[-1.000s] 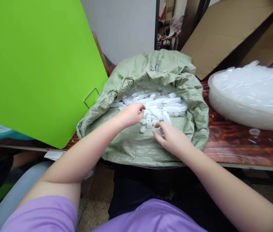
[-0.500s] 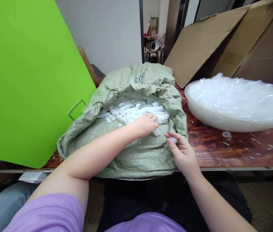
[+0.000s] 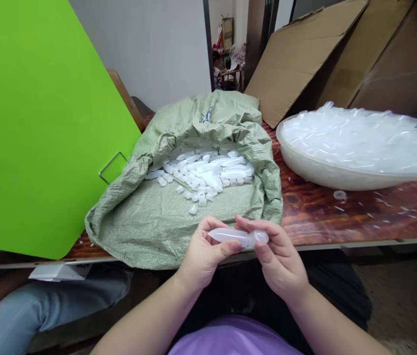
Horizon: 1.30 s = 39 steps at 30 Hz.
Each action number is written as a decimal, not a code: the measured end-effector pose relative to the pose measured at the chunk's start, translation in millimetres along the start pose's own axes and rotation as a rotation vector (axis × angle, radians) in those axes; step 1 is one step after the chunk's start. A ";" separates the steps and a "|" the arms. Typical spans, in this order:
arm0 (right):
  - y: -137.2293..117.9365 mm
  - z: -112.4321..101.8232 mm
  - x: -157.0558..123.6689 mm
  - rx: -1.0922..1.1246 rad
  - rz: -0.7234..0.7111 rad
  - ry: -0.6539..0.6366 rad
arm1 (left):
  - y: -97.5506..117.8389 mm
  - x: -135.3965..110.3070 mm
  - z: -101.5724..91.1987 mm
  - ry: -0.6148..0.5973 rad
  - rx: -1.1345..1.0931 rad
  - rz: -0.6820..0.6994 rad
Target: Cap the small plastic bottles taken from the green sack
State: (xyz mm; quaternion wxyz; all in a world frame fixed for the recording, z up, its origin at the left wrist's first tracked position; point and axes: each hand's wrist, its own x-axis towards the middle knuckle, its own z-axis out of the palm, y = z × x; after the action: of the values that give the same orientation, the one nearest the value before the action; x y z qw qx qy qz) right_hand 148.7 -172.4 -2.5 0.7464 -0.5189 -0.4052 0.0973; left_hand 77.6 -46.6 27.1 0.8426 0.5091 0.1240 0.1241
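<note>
Just in front of the sack, my left hand (image 3: pixel 206 251) is closed on a translucent white plastic tube (image 3: pixel 227 236) with a tapered end pointing left. My right hand (image 3: pixel 280 256) pinches a small round translucent plastic piece (image 3: pixel 261 236) at the tube's right end. The two pieces touch or overlap; whether they are joined I cannot tell. Beyond my hands lies a pale green woven sack (image 3: pixel 149 212), its mouth folded open. Inside it is a heap of similar white plastic pieces (image 3: pixel 208 170).
At the right, a wide translucent basin (image 3: pixel 315 167) is heaped with clear plastic pieces. A bright green board (image 3: pixel 46 123) leans at the left. Cardboard (image 3: pixel 304 54) stands behind the basin. Plastic scraps and a small ring (image 3: pixel 339 195) lie on the red-brown table (image 3: pixel 304 217). Someone's jeans-clad leg (image 3: pixel 46 305) shows lower left.
My left hand has come back from the heap in the sack, now with a tube in its grip. Both hands have met near the table's front edge; the right moved slightly down.
</note>
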 end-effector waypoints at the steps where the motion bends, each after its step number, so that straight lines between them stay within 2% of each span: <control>1: 0.3 -1.6 -1.8 -0.073 -0.027 -0.012 | -3.7 -1.2 -1.3 0.036 -0.047 -0.018; 3: 1.3 -7.1 -3.8 -0.251 -0.086 -0.015 | -7.3 -3.2 -4.5 0.062 -0.096 -0.081; 6: -2.1 -16.3 -4.9 -0.414 -0.096 -0.094 | -5.0 -6.4 -11.3 -0.049 -0.081 -0.242; 9: -13.6 -23.9 -6.3 -0.488 -0.113 -0.299 | 2.1 -9.9 -19.2 -0.209 0.013 -0.383; 12: -24.6 -30.5 -10.9 -0.663 -0.264 -0.463 | 7.7 -13.5 -24.3 -0.302 0.102 -0.474; 14: -27.4 -34.2 -15.7 -0.791 -0.371 -0.512 | 8.8 -15.9 -25.3 -0.309 0.129 -0.524; 17: -26.7 -38.1 -22.7 -0.894 -0.412 -0.501 | 7.6 -18.7 -24.3 -0.279 0.151 -0.548; 19: -27.5 -39.9 -25.7 -0.918 -0.425 -0.503 | 7.1 -20.0 -23.0 -0.267 0.158 -0.556; 23: -34.4 -42.6 -27.7 -0.890 -0.570 -0.636 | 9.1 -22.1 -21.0 -0.300 0.208 -0.638; 24: -35.5 -42.8 -27.8 -0.876 -0.569 -0.654 | 9.4 -22.8 -20.6 -0.310 0.223 -0.647; 26: -35.3 -41.7 -28.1 -0.858 -0.457 -0.608 | 8.7 -24.3 -20.3 -0.309 0.256 -0.622; 30: -29.7 -33.7 -29.9 -0.861 -0.022 -0.445 | 2.6 -28.0 -21.1 -0.243 0.347 -0.449; 32: -27.3 -29.8 -31.3 -0.845 0.073 -0.442 | -0.1 -29.3 -22.5 -0.217 0.360 -0.406; 34: -25.9 -28.0 -32.5 -0.847 0.002 -0.468 | -0.9 -29.5 -24.5 -0.228 0.359 -0.433; 39: -26.7 -31.9 -32.0 -1.011 -0.378 -0.621 | 2.9 -26.5 -27.9 -0.322 0.336 -0.620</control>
State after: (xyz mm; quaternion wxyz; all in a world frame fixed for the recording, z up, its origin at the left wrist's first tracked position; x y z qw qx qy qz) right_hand 143.0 -224.5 0.0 0.2597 -0.6749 -0.6842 -0.0941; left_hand 43.1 -31.1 19.3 0.7538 0.5913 0.1569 -0.2399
